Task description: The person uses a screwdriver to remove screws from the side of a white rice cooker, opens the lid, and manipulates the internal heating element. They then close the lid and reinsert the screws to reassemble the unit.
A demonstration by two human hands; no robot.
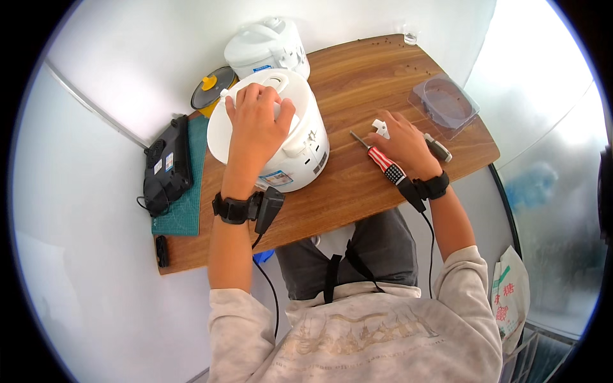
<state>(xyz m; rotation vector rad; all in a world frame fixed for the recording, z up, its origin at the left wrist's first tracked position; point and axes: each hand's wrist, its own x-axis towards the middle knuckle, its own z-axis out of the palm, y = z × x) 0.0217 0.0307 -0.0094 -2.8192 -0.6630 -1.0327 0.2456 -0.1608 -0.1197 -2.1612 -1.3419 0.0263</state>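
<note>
A white rice cooker body stands on the table in front of me, left of centre. My left hand reaches over its top, fingers curled down onto a white part at the opening; the fingertips are partly hidden. At the right, my right hand is low over the table, its fingers bent at a small white plastic piece. Beside that hand lies a screwdriver with a red, white and dark patterned handle. A second tool with a grey-green handle lies partly under the hand's far side.
Behind the cooker are a white lidded rice cooker and a dark lid with yellow knob. A black case lies on a green cutting mat at left. A clear plastic container and small glass are at right.
</note>
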